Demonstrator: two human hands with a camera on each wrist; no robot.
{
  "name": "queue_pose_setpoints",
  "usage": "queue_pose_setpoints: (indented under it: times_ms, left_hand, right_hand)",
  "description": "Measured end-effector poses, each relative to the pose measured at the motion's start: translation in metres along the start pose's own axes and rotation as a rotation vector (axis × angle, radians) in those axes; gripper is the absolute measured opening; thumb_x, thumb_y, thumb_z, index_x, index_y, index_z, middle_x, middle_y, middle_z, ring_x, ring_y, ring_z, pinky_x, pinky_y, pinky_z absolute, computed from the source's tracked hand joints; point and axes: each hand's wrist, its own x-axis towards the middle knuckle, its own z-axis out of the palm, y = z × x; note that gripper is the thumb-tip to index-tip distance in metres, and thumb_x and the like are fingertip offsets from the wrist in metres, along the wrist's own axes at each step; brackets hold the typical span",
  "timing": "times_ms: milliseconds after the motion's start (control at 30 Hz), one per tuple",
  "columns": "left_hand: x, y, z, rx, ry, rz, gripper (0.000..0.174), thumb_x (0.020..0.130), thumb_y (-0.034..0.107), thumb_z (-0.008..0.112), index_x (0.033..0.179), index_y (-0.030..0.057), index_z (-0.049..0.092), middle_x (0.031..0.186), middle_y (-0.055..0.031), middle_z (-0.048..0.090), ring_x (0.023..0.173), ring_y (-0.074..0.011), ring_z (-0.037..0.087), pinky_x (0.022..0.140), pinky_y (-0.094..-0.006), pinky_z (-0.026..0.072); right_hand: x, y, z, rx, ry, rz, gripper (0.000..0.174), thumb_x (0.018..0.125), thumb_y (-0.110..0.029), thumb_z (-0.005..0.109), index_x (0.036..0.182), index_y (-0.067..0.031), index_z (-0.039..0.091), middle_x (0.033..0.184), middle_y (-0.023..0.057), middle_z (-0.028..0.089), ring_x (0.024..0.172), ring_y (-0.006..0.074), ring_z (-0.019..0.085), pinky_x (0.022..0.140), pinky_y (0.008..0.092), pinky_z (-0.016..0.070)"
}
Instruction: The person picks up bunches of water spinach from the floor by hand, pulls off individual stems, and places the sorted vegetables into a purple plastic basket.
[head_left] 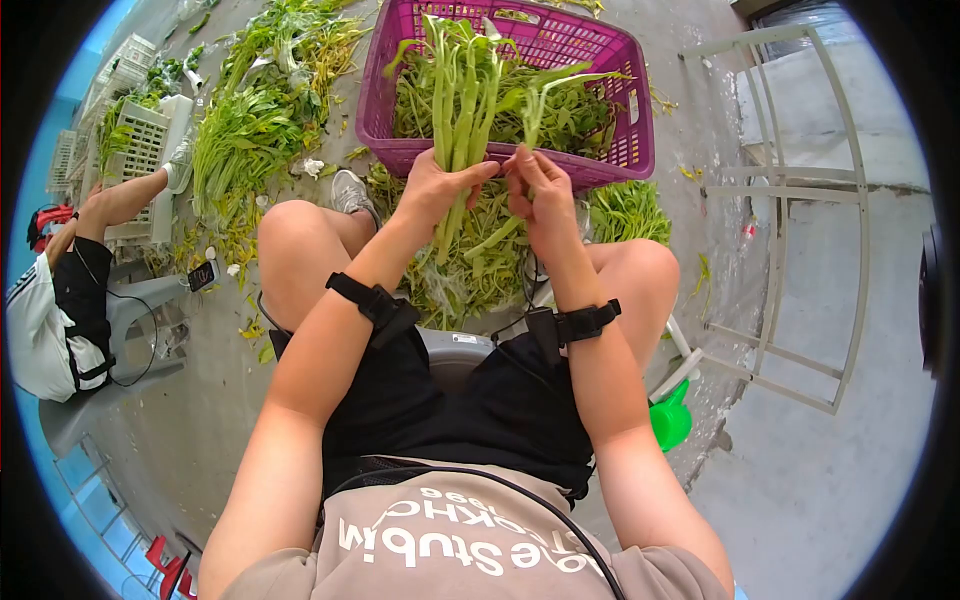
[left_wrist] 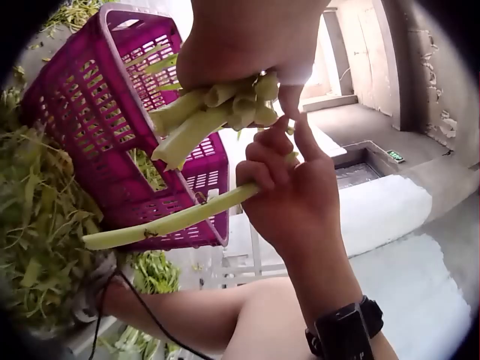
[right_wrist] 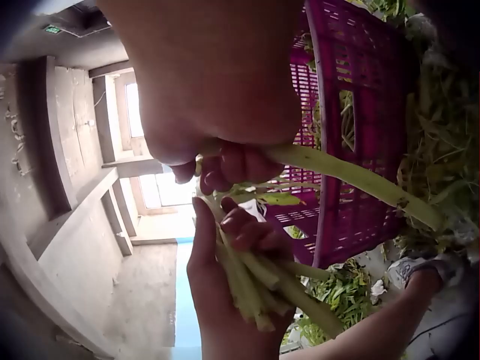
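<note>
A bunch of thick pale-green leafy stalks (head_left: 462, 110) stands upright in my left hand (head_left: 438, 190), whose fingers and thumb curl round it. Their cut lower ends (left_wrist: 196, 124) poke out below the fist in the left wrist view. My right hand (head_left: 543, 192) grips a single green stalk (left_wrist: 180, 219), its leafy top rising above the fingers and its long bare end slanting down. Both hands are close together, fingertips nearly meeting, over the near rim of a purple plastic basket (head_left: 643, 120). Loose leafy greens (head_left: 575, 115) lie inside that basket.
Trimmed stems and leaves (head_left: 455, 285) are heaped on the floor between my legs. A large pile of greens (head_left: 245, 140) lies to the left, near another person (head_left: 60, 320) seated beside white crates (head_left: 140, 165). A metal frame (head_left: 860, 220) stands at right.
</note>
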Motion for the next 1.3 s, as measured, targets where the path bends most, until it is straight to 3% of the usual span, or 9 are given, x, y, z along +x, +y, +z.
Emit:
queue_pose_setpoints:
  times_ms: [300, 567, 633, 800, 900, 1033, 1133, 1200, 1300]
  left_hand:
    - [-0.001, -0.004, 0.004, -0.130, 0.035, -0.070, 0.030, 0.086, 0.032, 0.079, 0.091, 0.0051, 0.067, 0.071, -0.0023, 0.064, 0.056, -0.0123, 0.059, 0.051, -0.0274, 0.0463]
    - [0.006, -0.003, -0.013, -0.136, -0.074, -0.247, 0.030, 0.082, 0.032, 0.080, 0.091, 0.0060, 0.067, 0.072, -0.0034, 0.063, 0.057, -0.0129, 0.060, 0.051, -0.0274, 0.0465]
    - [0.007, -0.003, -0.014, -0.098, -0.104, -0.278, 0.031, 0.083, 0.031, 0.080, 0.093, 0.0060, 0.066, 0.075, -0.0038, 0.064, 0.058, -0.0125, 0.061, 0.051, -0.0264, 0.0470]
    - [0.009, -0.003, -0.011, -0.011, -0.170, -0.079, 0.031, 0.082, 0.027, 0.079, 0.099, 0.0038, 0.068, 0.077, -0.0039, 0.066, 0.058, -0.0110, 0.061, 0.051, -0.0267, 0.0471]
    - [0.002, 0.006, -0.008, -0.019, -0.193, -0.026, 0.029, 0.082, 0.025, 0.079, 0.100, 0.0036, 0.069, 0.076, -0.0034, 0.066, 0.059, -0.0110, 0.061, 0.051, -0.0268, 0.0470]
    - [0.001, 0.005, -0.008, 0.014, -0.243, -0.023, 0.028, 0.083, 0.024, 0.079, 0.100, 0.0039, 0.069, 0.077, -0.0030, 0.066, 0.059, -0.0109, 0.061, 0.050, -0.0269, 0.0465]
    - [-0.003, 0.007, 0.000, 0.009, -0.176, -0.061, 0.027, 0.084, 0.025, 0.079, 0.098, 0.0042, 0.068, 0.077, -0.0024, 0.065, 0.059, -0.0105, 0.060, 0.051, -0.0270, 0.0466]
    - [-0.005, 0.007, 0.005, -0.086, 0.045, -0.080, 0.026, 0.085, 0.025, 0.079, 0.094, 0.0037, 0.067, 0.074, -0.0029, 0.064, 0.058, -0.0125, 0.060, 0.051, -0.0290, 0.0461]
    - [0.002, 0.003, -0.003, -0.151, 0.053, -0.047, 0.025, 0.087, 0.025, 0.078, 0.095, 0.0046, 0.065, 0.075, -0.0024, 0.063, 0.060, -0.0122, 0.060, 0.052, -0.0285, 0.0470]
  right_hand:
    - [0.000, 0.008, 0.006, -0.093, -0.199, 0.090, 0.036, 0.103, -0.037, 0.056, 0.088, -0.0056, 0.065, 0.068, 0.0002, 0.058, 0.050, 0.0051, 0.044, 0.044, 0.0231, 0.0257]
    - [-0.006, 0.002, 0.005, -0.183, -0.372, 0.211, 0.035, 0.103, -0.034, 0.057, 0.095, -0.0020, 0.067, 0.064, -0.0024, 0.054, 0.046, 0.0033, 0.036, 0.045, 0.0219, 0.0232]
    - [-0.006, 0.004, 0.004, -0.244, -0.366, 0.208, 0.035, 0.102, -0.035, 0.058, 0.095, -0.0021, 0.068, 0.063, -0.0036, 0.052, 0.046, 0.0033, 0.034, 0.045, 0.0223, 0.0226]
    - [-0.004, -0.001, -0.002, -0.401, -0.247, 0.160, 0.034, 0.101, -0.036, 0.061, 0.092, -0.0038, 0.067, 0.059, -0.0061, 0.046, 0.047, 0.0033, 0.031, 0.046, 0.0230, 0.0214]
    - [-0.001, -0.008, -0.006, -0.187, -0.143, 0.139, 0.034, 0.095, -0.038, 0.069, 0.086, -0.0053, 0.066, 0.060, -0.0055, 0.048, 0.047, 0.0027, 0.036, 0.044, 0.0225, 0.0229]
    - [0.001, -0.006, -0.009, -0.103, -0.143, 0.083, 0.022, 0.093, -0.026, 0.071, 0.087, -0.0058, 0.065, 0.062, -0.0040, 0.052, 0.046, 0.0027, 0.036, 0.043, 0.0221, 0.0221]
    - [0.001, -0.007, -0.009, -0.076, -0.163, 0.076, 0.017, 0.092, -0.021, 0.071, 0.088, -0.0054, 0.065, 0.064, -0.0028, 0.056, 0.047, 0.0028, 0.037, 0.044, 0.0217, 0.0230]
    - [0.001, -0.008, -0.009, -0.080, -0.157, 0.072, 0.016, 0.091, -0.020, 0.071, 0.088, -0.0052, 0.066, 0.065, -0.0021, 0.058, 0.047, 0.0027, 0.038, 0.044, 0.0215, 0.0237]
    - [-0.003, -0.010, -0.008, -0.155, -0.180, 0.077, 0.016, 0.090, -0.019, 0.073, 0.087, -0.0047, 0.067, 0.068, -0.0004, 0.062, 0.050, 0.0024, 0.040, 0.046, 0.0208, 0.0263]
